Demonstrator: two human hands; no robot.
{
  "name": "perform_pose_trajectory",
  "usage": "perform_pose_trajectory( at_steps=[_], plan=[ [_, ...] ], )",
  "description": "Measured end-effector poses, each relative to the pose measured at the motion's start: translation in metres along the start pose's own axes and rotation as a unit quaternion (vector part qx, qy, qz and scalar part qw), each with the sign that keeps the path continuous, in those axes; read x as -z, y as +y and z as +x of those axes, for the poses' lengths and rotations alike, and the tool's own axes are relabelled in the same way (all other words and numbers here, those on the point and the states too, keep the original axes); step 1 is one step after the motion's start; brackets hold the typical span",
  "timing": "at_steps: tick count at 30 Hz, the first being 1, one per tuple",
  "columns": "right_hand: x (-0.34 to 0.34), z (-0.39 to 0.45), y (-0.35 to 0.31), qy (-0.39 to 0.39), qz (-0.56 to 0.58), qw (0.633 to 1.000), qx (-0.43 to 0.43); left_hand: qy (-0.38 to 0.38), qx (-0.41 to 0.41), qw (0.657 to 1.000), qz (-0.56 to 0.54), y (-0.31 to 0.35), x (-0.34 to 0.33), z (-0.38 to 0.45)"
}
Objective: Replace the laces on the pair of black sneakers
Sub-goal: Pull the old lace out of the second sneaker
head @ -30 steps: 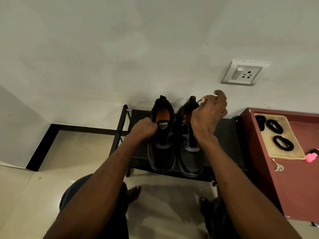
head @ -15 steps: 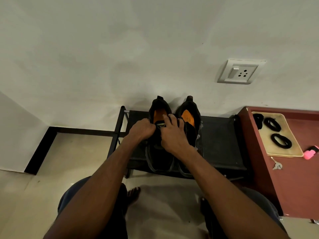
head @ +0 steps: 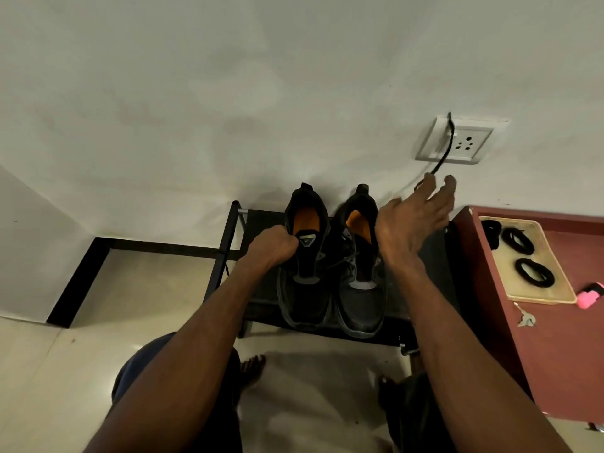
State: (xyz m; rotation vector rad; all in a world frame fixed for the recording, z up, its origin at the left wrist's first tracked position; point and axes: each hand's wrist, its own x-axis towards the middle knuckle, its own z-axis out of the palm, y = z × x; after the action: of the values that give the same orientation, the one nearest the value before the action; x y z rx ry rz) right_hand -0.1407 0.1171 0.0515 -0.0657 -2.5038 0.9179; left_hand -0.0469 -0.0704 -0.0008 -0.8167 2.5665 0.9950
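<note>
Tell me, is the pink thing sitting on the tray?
No, the pink thing lies on the red cabinet, beside the tray.

Nothing readable here tbh. There's a small greenish logo patch on the left sneaker's tongue, but it's too blurry to make out. No text on the wall socket either.

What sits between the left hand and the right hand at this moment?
In the head view, both black sneakers: the left hand grips the left sneaker at its collar, and the right sneaker stands beside it, just short of the right hand.
</note>
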Motion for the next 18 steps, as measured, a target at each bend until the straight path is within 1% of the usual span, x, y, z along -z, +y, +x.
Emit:
perform_pose_trajectory(
  at_steps=[1,2,4,6,7,8,10,13,15,18],
  plan=[
    [-0.002,-0.004,0.0,-0.031,-0.031,0.999,0.029,0.003,0.001,1.0,0.002,0.0,0.0,-0.001],
    [-0.004,-0.01,-0.001,-0.069,-0.037,0.994,0.074,0.007,0.0,1.0,0.005,0.001,0.0,0.0],
    [-0.009,-0.026,-0.006,-0.175,-0.007,0.973,0.147,0.01,0.0,1.0,0.015,0.001,-0.001,0.0],
    [-0.014,-0.044,-0.011,-0.292,-0.017,0.942,0.165,0.011,0.002,1.0,0.019,0.0,-0.001,0.001],
    [-0.016,-0.054,-0.012,-0.337,-0.043,0.924,0.174,0.011,0.002,1.0,0.019,0.0,0.0,0.0],
    [-0.019,-0.062,-0.012,-0.364,-0.072,0.909,0.189,0.009,0.001,1.0,0.02,-0.001,-0.001,0.001],
    [-0.022,-0.075,-0.011,-0.378,-0.102,0.896,0.208,-0.005,0.0,0.999,0.033,-0.002,-0.002,-0.001],
    [-0.023,-0.079,-0.01,-0.357,-0.101,0.904,0.211,-0.025,0.006,0.999,0.041,-0.002,0.001,-0.006],
    [-0.023,-0.074,-0.007,-0.359,-0.092,0.909,0.192,-0.028,0.016,0.999,0.03,-0.002,0.007,-0.008],
    [-0.022,-0.067,-0.003,-0.37,-0.06,0.917,0.134,-0.032,0.029,0.999,0.001,-0.005,0.012,-0.01]
  ],
)
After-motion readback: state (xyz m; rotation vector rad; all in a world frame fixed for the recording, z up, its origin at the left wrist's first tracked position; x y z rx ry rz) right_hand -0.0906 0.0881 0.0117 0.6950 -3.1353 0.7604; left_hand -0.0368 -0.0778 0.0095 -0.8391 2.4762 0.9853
